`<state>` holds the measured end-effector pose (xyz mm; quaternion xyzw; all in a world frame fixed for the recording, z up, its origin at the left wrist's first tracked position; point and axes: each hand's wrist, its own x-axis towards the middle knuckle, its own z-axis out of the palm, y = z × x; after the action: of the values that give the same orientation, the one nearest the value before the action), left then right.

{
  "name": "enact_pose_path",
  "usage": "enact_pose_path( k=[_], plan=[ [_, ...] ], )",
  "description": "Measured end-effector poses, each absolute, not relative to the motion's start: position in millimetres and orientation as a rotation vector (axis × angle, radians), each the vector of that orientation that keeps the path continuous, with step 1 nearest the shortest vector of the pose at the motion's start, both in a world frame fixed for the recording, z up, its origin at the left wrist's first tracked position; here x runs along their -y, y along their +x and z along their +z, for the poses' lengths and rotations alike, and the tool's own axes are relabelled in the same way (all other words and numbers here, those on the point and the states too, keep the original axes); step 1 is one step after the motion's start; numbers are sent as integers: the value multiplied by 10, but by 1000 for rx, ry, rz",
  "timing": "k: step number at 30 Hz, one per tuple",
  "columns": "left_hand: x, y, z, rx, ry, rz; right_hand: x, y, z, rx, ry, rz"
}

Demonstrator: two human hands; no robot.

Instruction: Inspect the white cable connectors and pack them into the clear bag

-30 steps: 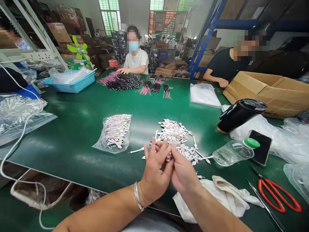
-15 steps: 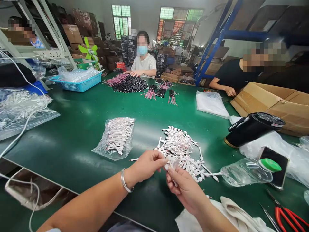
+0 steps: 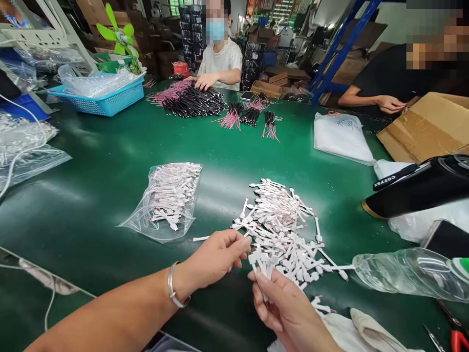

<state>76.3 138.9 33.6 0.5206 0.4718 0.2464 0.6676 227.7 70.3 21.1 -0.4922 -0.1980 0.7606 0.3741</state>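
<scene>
The left arm [image 3: 110,303] reaches in from the lower left over the surface's near edge, a metal bangle [image 3: 173,287] circling its wrist. The left hand [image 3: 216,256] stretches forward with its fingers [image 3: 238,243] lightly curled and close together. Just beside it, the right hand [image 3: 282,313] rises from the bottom edge, its thumb [image 3: 266,279] and fingers pinched together.

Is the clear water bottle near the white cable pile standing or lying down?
Lying on its side: the clear plastic bottle stretches lengthwise across the green mat, green cap toward the right.
</scene>
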Motion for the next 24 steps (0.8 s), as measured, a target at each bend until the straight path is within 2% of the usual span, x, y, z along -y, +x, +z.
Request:
enact_pose_path(
  k=[5, 10, 16, 24],
  plan=[
    [-1309, 819, 345, -938, 1145, 572, -697, 2283, 110, 578, -1284, 1928],
    [-1280, 843, 332, -1048, 1258, 554, -674, 2283, 26, 542, -1238, 2010],
    [-1331, 832, 256, -1089, 1118, 472, -686, 2286, 52, 450, -1187, 2041],
    [-1338, 866, 295, -1126, 1117, 546, -685, 2270, 110, 413, -1196, 2050]
  ],
)
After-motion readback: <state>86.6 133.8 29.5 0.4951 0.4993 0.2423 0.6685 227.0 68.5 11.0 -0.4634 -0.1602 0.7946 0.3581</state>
